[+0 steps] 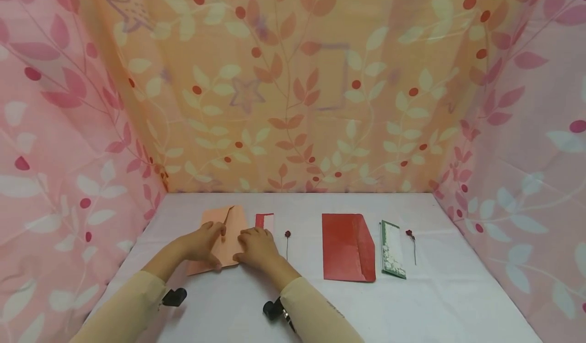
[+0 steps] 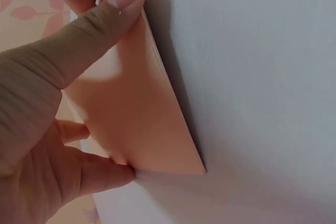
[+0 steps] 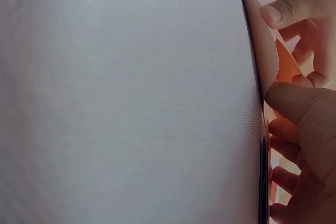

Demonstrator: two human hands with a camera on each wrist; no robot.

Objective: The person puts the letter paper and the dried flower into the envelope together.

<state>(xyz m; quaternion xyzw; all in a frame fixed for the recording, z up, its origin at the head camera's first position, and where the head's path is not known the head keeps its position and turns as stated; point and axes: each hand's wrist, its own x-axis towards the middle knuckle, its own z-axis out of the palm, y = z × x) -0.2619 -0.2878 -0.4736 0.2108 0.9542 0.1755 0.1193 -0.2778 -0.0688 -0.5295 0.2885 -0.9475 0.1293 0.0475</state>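
A light orange envelope (image 1: pixel 231 236) lies on the left part of the white-covered table, its flap side toward the right. My left hand (image 1: pixel 199 244) holds its left part, and in the left wrist view the thumb (image 2: pixel 113 11) lies over the near edge while other fingertips touch the side. My right hand (image 1: pixel 261 249) grips the right part near the flap; in the right wrist view its thumb (image 3: pixel 294 98) is at the near edge, with the curled fingers beyond. Partly hidden behind the right hand is a red and white card (image 1: pixel 264 221). Beside it lies a red flower (image 1: pixel 287 234) on a thin stem.
Farther right lie a red envelope (image 1: pixel 340 246) with its flap to the right, a green-bordered card (image 1: pixel 392 246) and another stemmed red flower (image 1: pixel 409 233). Patterned cloth walls (image 1: pixel 293 104) enclose the white tabletop (image 1: pixel 435 307) at the back and both sides.
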